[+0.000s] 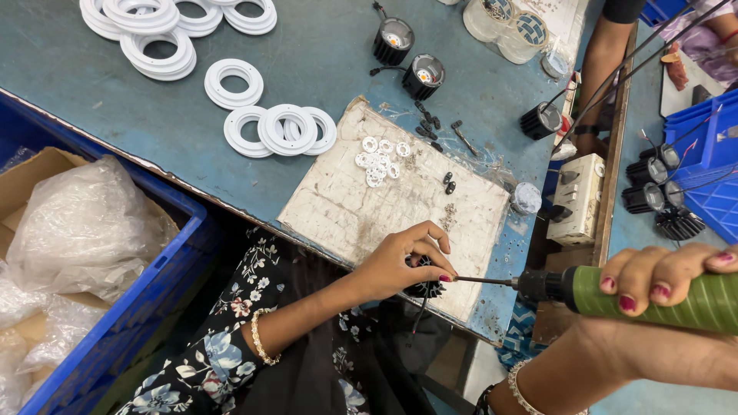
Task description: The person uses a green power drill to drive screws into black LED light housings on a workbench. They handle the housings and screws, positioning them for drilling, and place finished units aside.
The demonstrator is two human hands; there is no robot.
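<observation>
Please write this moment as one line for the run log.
left hand: holds black finned part at board edge | right hand: grips green screwdriver | bit tip at part | small white rings on board

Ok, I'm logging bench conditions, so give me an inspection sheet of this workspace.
Surface: blue table, worn white board at its near edge.
Job's things: black finned part, green power screwdriver, bit tip at the part.
Clutter: white rings, small white washers, black screws.
Grips: left hand holds the finned part; right hand wraps the screwdriver.
Cables: dark wires at upper right.
Surroundings: blue crate, another person's arm.
</observation>
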